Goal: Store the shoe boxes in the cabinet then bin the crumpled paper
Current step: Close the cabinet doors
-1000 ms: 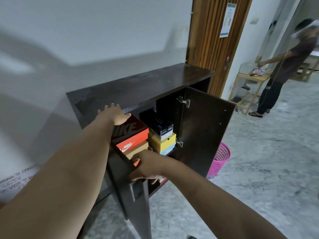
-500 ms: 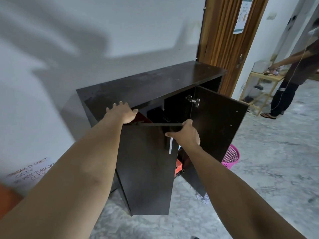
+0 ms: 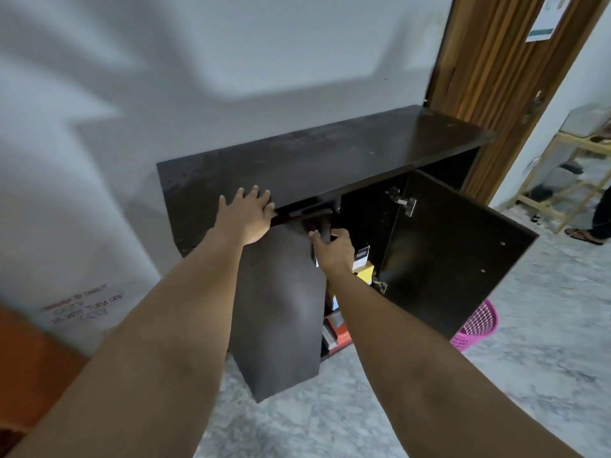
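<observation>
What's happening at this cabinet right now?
A person stands at a dark cabinet against the wall. The left hand rests flat on the front edge of its top, while the right hand has a grip on the upper edge of the left door, which is nearly closed. The right door hangs wide open. Shoe boxes show in the gap between the doors. A pink basket sits on the floor behind the right door. No crumpled paper is in view.

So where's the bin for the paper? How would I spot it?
Find the dark cabinet against the white wall, then its right door hanging wide open. Peeking out from behind that door's bottom corner, on the grey floor, is the pink basket, the only bright, holey plastic thing there.
</observation>
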